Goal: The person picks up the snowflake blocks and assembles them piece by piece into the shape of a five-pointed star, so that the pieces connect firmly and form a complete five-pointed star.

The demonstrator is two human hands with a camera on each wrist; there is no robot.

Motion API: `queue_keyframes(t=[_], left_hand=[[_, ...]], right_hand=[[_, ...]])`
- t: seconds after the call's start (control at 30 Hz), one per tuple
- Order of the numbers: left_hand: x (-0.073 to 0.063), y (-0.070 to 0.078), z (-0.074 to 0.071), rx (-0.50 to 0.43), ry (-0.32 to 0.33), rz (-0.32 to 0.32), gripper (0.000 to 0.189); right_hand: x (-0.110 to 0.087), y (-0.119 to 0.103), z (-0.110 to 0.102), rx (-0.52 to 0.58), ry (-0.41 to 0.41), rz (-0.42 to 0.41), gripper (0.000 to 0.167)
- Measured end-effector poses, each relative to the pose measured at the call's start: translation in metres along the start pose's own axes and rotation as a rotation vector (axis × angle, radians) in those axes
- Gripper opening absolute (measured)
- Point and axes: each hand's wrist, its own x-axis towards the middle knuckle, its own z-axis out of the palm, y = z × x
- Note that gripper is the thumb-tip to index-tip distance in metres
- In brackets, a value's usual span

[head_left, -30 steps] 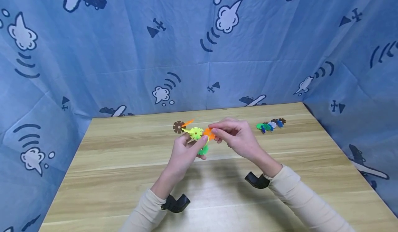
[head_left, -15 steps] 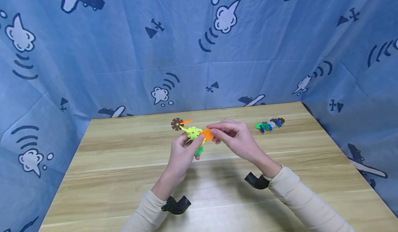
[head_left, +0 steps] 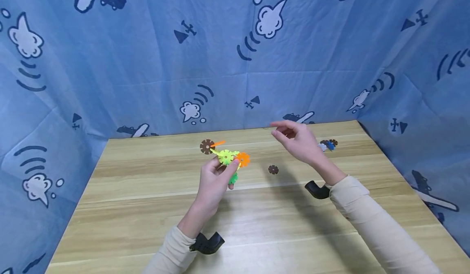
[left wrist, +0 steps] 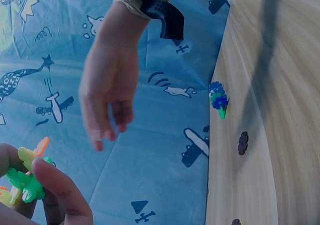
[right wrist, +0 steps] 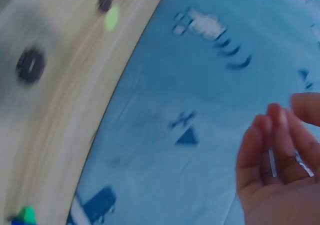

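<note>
My left hand [head_left: 216,182] pinches a cluster of toothed plastic snowflake discs between thumb and fingers. In it are a yellow-green disc [head_left: 225,157], an orange disc [head_left: 242,159] and a green disc [head_left: 233,178]. The left wrist view catches the cluster's green part [left wrist: 31,185] in front of the thumb. A brown disc [head_left: 207,146] and an orange piece edge-on [head_left: 218,143] overlap the cluster's far left side in the head view. Raised to the right of it, my right hand [head_left: 299,141] holds nothing, its fingers loosely bent; the right wrist view shows fingers [right wrist: 280,145] apart from any disc.
A single brown disc [head_left: 273,169] lies on the wooden table [head_left: 147,208] between the hands. Behind my right wrist is a row of discs, including a blue one [head_left: 330,145]; its green ones are hidden in the head view. A printed blue curtain [head_left: 220,61] surrounds the table.
My right hand has let go of the orange disc and moved right and away from me. The brown disc on the table shows fully now. My left hand keeps its grip, shifted slightly left.
</note>
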Motion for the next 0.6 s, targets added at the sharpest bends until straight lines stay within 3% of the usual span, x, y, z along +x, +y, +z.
queue_keyframes(t=[0.2,0.4,0.6], left_hand=[[0.001,-0.001,-0.002,0.012,-0.005,0.009,0.022],[0.001,-0.001,-0.002,0.015,-0.002,0.01,0.022],[0.0,0.001,0.0,0.02,-0.008,0.001,0.021]], right_hand=[[0.012,0.034,-0.015,-0.217,-0.087,0.102,0.035],[0.021,0.075,-0.021,-0.582,-0.189,0.22,0.046],[0.018,0.114,-0.011,-0.801,-0.265,0.339,0.028]])
